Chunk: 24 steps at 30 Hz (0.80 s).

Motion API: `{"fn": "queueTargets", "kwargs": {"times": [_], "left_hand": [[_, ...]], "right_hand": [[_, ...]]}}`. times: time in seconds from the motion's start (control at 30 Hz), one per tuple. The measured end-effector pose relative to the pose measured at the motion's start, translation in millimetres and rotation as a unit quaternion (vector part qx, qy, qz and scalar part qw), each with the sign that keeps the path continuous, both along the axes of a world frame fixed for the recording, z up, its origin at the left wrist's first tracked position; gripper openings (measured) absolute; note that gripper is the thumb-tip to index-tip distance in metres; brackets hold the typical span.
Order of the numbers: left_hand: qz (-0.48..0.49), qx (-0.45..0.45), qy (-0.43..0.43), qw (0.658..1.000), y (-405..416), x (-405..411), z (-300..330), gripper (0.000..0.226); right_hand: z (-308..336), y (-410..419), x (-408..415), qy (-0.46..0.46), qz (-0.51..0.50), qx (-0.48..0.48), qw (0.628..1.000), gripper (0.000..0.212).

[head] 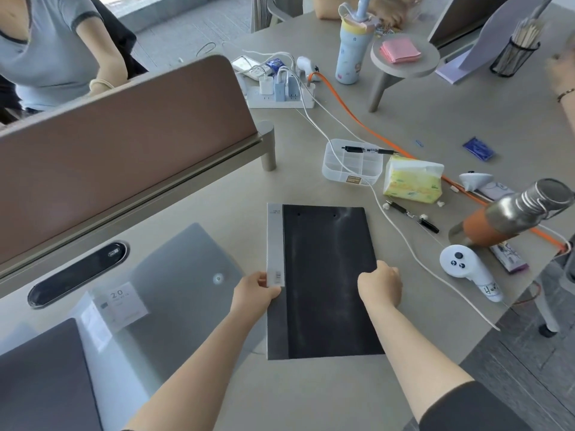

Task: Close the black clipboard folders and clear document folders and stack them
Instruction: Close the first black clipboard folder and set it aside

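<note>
A black clipboard folder (pixel 323 275) lies shut and flat on the grey table, with a grey label strip along its left spine. My left hand (pixel 253 293) pinches the lower part of that strip at the folder's left edge. My right hand (pixel 380 286) rests fisted on the folder's right edge, fingers curled over it. To the left lies a clear document folder (pixel 183 269) with a round snap button and a white label. A dark folder (pixel 43 377) sits at the bottom left corner, partly under the clear one.
A brown desk divider (pixel 124 135) stands at the left. Right of the black folder are a white cable (pixel 401 237), pens, a white controller (pixel 463 265), a metal bottle (pixel 510 213), a tissue pack (pixel 412 178) and a clear organiser box (pixel 351 163). Other people sit around the table.
</note>
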State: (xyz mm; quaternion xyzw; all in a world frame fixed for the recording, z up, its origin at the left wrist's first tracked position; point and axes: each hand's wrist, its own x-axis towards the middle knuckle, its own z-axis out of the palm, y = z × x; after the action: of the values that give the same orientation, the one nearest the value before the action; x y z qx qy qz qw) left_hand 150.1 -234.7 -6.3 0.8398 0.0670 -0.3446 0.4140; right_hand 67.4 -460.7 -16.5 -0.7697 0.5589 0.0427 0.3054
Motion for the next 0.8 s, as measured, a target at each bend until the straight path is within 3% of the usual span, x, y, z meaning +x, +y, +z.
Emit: {"fn": "queueTargets", "kwargs": {"times": [0.23,0.63,0.8], "left_hand": [[0.009,-0.011,0.026,1.000,0.8,-25.5,-9.6,0.018],[0.013,0.000,-0.025,1.000,-5.8,-32.7,-6.7,0.029],[0.034,0.013,-0.025,0.999,2.9,-36.2,-4.5,0.040]], "right_hand": [[1.1,-5.8,-13.5,0.012,0.059,-0.049,0.997,0.040],[6.4,-5.3,-18.2,0.006,0.108,-0.042,0.993,0.044],[16.6,15.9,-14.9,-0.047,0.154,-0.073,0.984,0.043]]}}
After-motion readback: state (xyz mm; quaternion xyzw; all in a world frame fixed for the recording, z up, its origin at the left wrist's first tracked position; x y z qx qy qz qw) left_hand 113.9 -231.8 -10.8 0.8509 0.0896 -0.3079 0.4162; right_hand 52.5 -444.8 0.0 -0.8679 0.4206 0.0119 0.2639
